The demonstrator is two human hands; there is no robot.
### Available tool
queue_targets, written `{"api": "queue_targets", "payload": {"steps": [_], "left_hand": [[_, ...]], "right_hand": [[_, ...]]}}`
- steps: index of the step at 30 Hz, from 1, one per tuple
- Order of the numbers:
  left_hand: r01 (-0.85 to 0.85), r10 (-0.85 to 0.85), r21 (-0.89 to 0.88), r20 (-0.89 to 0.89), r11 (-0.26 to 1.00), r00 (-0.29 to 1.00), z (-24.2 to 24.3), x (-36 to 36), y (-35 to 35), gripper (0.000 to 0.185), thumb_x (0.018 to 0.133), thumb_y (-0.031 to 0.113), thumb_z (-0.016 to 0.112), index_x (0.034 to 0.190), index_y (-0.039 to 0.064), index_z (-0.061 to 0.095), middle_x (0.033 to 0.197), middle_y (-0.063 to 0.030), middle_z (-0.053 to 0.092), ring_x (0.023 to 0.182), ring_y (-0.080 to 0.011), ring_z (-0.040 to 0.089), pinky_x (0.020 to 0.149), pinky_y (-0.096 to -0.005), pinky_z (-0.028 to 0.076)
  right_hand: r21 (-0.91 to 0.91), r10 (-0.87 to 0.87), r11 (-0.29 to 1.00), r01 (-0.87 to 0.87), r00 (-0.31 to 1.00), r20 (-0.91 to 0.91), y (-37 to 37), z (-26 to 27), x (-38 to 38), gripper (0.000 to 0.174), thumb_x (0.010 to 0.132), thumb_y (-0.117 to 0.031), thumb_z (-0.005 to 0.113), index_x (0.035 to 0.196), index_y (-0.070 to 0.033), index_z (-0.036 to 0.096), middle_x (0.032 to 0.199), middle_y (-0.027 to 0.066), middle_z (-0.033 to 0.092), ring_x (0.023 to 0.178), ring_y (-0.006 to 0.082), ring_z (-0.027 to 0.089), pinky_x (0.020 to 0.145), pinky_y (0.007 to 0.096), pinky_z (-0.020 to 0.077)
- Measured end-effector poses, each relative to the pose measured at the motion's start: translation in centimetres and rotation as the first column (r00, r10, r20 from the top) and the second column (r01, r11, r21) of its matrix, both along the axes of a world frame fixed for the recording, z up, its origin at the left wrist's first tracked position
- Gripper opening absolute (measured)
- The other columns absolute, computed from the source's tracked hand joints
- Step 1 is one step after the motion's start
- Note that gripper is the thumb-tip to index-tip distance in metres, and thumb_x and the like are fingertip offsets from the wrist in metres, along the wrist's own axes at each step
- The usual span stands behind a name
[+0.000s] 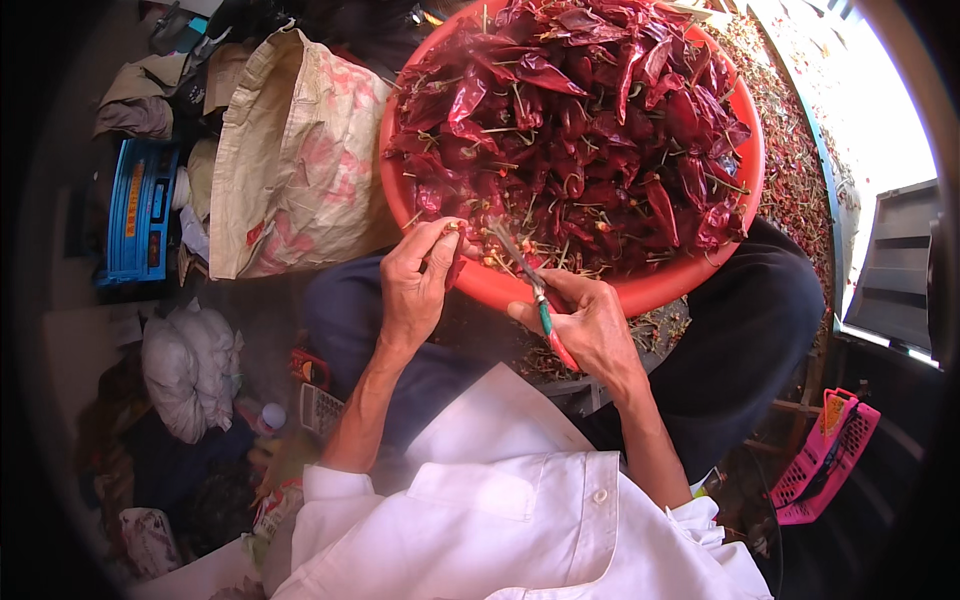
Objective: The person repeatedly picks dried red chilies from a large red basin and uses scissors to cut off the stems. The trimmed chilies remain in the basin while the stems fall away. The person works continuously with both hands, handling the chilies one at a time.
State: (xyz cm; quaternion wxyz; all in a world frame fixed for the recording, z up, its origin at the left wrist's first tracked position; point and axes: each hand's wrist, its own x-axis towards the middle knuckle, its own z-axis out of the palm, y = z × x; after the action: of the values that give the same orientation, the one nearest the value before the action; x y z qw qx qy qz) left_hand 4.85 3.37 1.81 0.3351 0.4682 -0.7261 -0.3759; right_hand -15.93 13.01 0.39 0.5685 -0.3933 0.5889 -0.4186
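In front of me a large red plastic basin (652, 294) is heaped with dried red chili peppers (577, 142), many with pale stems. My left hand (412, 281) is at the basin's near-left rim, pinching a dried chili pepper (454, 271) between thumb and fingers, its stem end upward. Most of that pepper is hidden by the fingers. My right hand (592, 319) grips scissors (545, 319) with red and green handles. Their blades point up and left over the near part of the heap, apart from the held pepper. Cut stem ends (502, 259) lie below the blades.
A woven sack (330, 165) lies left of the basin, its mouth facing left. Beyond it stands a blue plastic crate (139, 214). A white bundle (191, 371) rests lower left, a pink plastic basket (825, 457) lower right. Chili scraps (795, 180) cover the floor on the right.
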Motion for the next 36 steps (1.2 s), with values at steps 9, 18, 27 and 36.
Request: {"api": "queue_targets", "payload": {"steps": [9,18,27,36], "left_hand": [[0.106,-0.039,-0.284,0.233,0.953,0.972,1.2,-0.3,0.4,0.021,0.096,0.002,0.069,0.116,-0.001,0.071,0.094,-0.0153,0.071,0.085,-0.0297,0.072,0.076,-0.0371,0.055],[0.214,-0.059,-0.395,0.370,0.893,0.927,1.7,-0.3,-0.2,0.021,0.087,0.001,0.075,0.108,0.002,0.072,0.089,-0.0124,0.071,0.077,-0.0343,0.066,0.068,-0.0405,0.052],[0.299,-0.073,-0.465,0.444,0.833,0.893,1.7,0.1,-0.5,0.022,0.085,0.002,0.077,0.106,0.002,0.071,0.087,-0.0112,0.069,0.074,-0.0324,0.065,0.066,-0.0403,0.051],[0.282,-0.078,-0.487,0.397,0.827,0.914,0.7,0.8,-0.9,0.026,0.085,0.003,0.077,0.110,0.001,0.071,0.091,-0.0122,0.070,0.076,-0.0334,0.067,0.068,-0.0407,0.053]], "right_hand": [[-0.243,-0.047,0.970,-0.003,0.979,-0.199,0.3,0.3,1.5,0.049,0.080,-0.018,0.088,0.122,0.002,0.072,0.078,0.0103,0.071,0.064,0.0124,0.060,0.062,0.0332,0.0498],[-0.277,-0.074,0.961,-0.015,0.948,-0.308,0.4,0.2,1.5,0.028,0.078,-0.014,0.079,0.104,-0.004,0.074,0.079,0.0177,0.072,0.071,0.0355,0.072,0.064,0.0449,0.0536],[-0.211,-0.013,0.976,-0.048,0.960,-0.281,0.3,0.3,1.3,0.021,0.080,-0.010,0.076,0.098,0.000,0.072,0.073,0.0230,0.067,0.070,0.0425,0.068,0.064,0.0477,0.0517],[-0.074,0.080,0.993,-0.092,0.985,-0.153,0.1,0.5,0.9,0.045,0.085,-0.016,0.082,0.120,0.010,0.070,0.073,0.0143,0.069,0.067,0.0112,0.060,0.066,0.0307,0.0512]]}}
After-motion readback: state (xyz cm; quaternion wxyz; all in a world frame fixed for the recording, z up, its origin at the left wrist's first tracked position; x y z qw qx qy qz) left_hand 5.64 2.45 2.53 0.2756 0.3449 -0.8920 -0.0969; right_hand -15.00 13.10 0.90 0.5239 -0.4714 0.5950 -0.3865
